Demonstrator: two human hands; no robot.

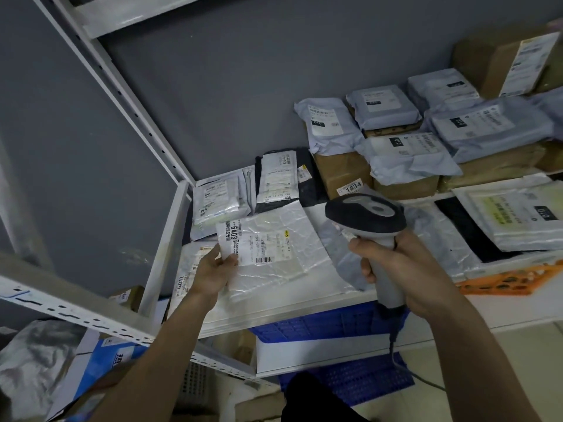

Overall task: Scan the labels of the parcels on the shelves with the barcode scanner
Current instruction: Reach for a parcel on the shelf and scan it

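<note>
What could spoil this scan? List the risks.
1. The clear crinkled parcel is shiny, so glare might blur its label.
2. The left hand holds the label's edge, and fingers could cover print.
3. The barcode scanner in the right hand may catch the neighbouring 1834 box label instead.

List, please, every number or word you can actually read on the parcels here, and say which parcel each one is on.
"6403": label of the clear plastic parcel the left hand holds.
"1834": sticker on the brown box.
"4011": label on the flat white parcel under the left hand.
"010": black tags on the grey mailers.
All the fine print and barcodes are too small or blurred to read.
</note>
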